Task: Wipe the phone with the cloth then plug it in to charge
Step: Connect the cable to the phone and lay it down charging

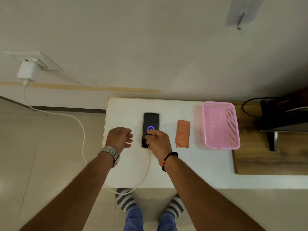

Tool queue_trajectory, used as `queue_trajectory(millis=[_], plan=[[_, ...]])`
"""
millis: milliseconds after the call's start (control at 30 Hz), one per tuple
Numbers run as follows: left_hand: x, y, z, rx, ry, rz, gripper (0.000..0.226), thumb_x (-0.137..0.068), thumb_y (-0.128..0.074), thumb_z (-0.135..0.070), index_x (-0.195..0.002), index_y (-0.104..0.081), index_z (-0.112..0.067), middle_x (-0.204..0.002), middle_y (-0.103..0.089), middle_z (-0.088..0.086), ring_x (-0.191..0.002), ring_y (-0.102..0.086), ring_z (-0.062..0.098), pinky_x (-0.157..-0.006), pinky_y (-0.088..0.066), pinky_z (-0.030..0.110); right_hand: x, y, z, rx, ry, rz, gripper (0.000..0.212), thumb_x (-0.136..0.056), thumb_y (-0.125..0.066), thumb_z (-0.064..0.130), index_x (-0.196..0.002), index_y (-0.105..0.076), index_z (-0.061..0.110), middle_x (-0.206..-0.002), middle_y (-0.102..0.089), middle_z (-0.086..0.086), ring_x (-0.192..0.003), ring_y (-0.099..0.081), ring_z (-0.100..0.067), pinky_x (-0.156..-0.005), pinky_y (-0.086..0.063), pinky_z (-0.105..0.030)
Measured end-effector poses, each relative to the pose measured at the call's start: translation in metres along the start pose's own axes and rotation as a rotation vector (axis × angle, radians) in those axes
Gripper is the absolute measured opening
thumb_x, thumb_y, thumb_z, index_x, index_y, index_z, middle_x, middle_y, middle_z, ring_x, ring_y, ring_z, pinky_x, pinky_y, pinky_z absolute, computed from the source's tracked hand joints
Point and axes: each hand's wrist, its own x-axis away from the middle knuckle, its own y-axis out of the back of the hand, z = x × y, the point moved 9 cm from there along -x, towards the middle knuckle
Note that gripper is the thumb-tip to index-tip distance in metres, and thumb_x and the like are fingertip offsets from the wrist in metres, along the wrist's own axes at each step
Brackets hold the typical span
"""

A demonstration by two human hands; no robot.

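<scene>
A black phone [151, 122] lies flat on the white table [126, 172], its screen lit with a blue ring. A white cable [83, 134] runs from the white charger [27, 71] in the wall socket, loops off the table's front edge and reaches the phone's near end. My right hand [158, 139] rests over the phone's near end, its fingers closed at the spot where the cable meets it. Just left of the phone hovers my left hand [119, 136], fingers loosely curled and holding nothing. An orange cloth [183, 133] lies folded to the right of the phone.
A pink plastic basket [233, 124] stands on the table to the right of the cloth. Beyond it are a wooden surface [266, 157] and a dark stand [283, 117] with a black cord. A wall hook [240, 19] hangs at the upper right. My striped socks show below the table's front edge.
</scene>
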Motion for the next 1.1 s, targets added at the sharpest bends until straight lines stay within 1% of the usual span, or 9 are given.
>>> queue_trajectory(millis=[200,333,400,467,567,700,833,967,1100], plan=[[0.011,-0.023,0.064,-0.161,0.102,0.038,0.015,-0.095,-0.059,-0.013,-0.084,-0.070,-0.009,-0.086,-0.074,0.014,-0.077,-0.068,0.030,-0.070,-0.058,0.038,0.005,0.027,-0.060,0.017,-0.145,-0.026,0.025,-0.092,-0.060,0.006,-0.114,-0.071,0.013,-0.118,-0.070,-0.010,-0.109,-0.066,-0.028,-0.097,-0.056,-0.043],[0.023,-0.040,0.097,-0.382,0.059,0.079,0.020,-0.096,-0.058,-0.018,-0.087,-0.072,-0.008,-0.088,-0.076,0.013,-0.084,-0.072,0.032,-0.081,-0.062,0.043,0.012,0.033,-0.097,0.082,-0.229,-0.020,0.027,-0.092,-0.059,0.011,-0.116,-0.071,0.011,-0.116,-0.071,-0.010,-0.109,-0.066,-0.029,-0.100,-0.054,-0.046],[0.030,-0.047,0.105,-0.525,0.026,0.091,0.022,-0.097,-0.057,-0.023,-0.090,-0.073,-0.009,-0.089,-0.075,0.008,-0.084,-0.071,0.027,-0.082,-0.061,0.038,0.016,0.033,-0.106,0.104,-0.247,-0.020,0.021,-0.093,-0.058,0.012,-0.104,-0.074,0.007,-0.102,-0.073,-0.013,-0.098,-0.068,-0.031,-0.093,-0.057,-0.042],[0.036,-0.052,0.110,-0.649,-0.010,0.088,0.021,-0.098,-0.056,-0.026,-0.083,-0.069,-0.019,-0.087,-0.071,0.000,-0.079,-0.066,0.018,-0.075,-0.053,0.028,0.020,0.029,-0.110,0.150,-0.250,0.000,0.021,-0.093,-0.056,0.011,-0.078,-0.070,0.008,-0.078,-0.064,-0.016,-0.077,-0.061,-0.031,-0.075,-0.055,-0.035],[0.042,-0.055,0.115,-0.768,-0.040,0.064,0.018,-0.096,-0.059,-0.028,-0.078,-0.063,-0.027,-0.082,-0.067,-0.006,-0.072,-0.062,0.011,-0.065,-0.045,0.021,0.025,0.024,-0.116,0.204,-0.277,0.018,0.028,-0.090,-0.054,0.009,-0.063,-0.061,0.010,-0.068,-0.055,-0.016,-0.066,-0.052,-0.028,-0.065,-0.048,-0.033],[0.045,-0.053,0.125,-0.867,-0.031,0.040,0.008,-0.089,-0.068,-0.035,-0.086,-0.065,-0.029,-0.081,-0.064,-0.011,-0.080,-0.065,0.015,-0.073,-0.051,0.024,0.025,0.021,-0.119,0.261,-0.265,0.013,0.022,-0.092,-0.059,0.016,-0.090,-0.076,0.002,-0.091,-0.074,-0.018,-0.089,-0.069,-0.032,-0.079,-0.057,-0.032],[0.049,-0.053,0.137,-0.975,-0.082,0.046,0.021,-0.084,-0.075,-0.047,-0.093,-0.062,-0.033,-0.084,-0.057,-0.015,-0.078,-0.057,0.010,-0.070,-0.044,0.022,0.028,0.013,-0.124,0.299,-0.268,0.031,0.020,-0.092,-0.064,0.021,-0.095,-0.077,0.006,-0.095,-0.076,-0.015,-0.092,-0.071,-0.028,-0.083,-0.059,-0.032],[0.051,-0.057,0.138,-1.050,-0.125,0.053,0.020,-0.083,-0.074,-0.048,-0.083,-0.058,-0.036,-0.078,-0.056,-0.014,-0.073,-0.055,0.011,-0.065,-0.043,0.023,0.030,0.009,-0.127,0.291,-0.269,0.027,0.013,-0.087,-0.067,0.017,-0.089,-0.078,0.010,-0.089,-0.077,-0.009,-0.087,-0.072,-0.025,-0.082,-0.061,-0.033],[0.054,-0.061,0.134,-1.088,-0.112,0.063,0.022,-0.087,-0.063,-0.041,-0.069,-0.060,-0.029,-0.067,-0.058,-0.012,-0.066,-0.061,0.015,-0.057,-0.045,0.023,0.030,0.004,-0.126,0.295,-0.254,0.041,0.012,-0.086,-0.071,0.022,-0.095,-0.079,0.017,-0.095,-0.078,-0.001,-0.090,-0.070,-0.019,-0.086,-0.059,-0.031]])
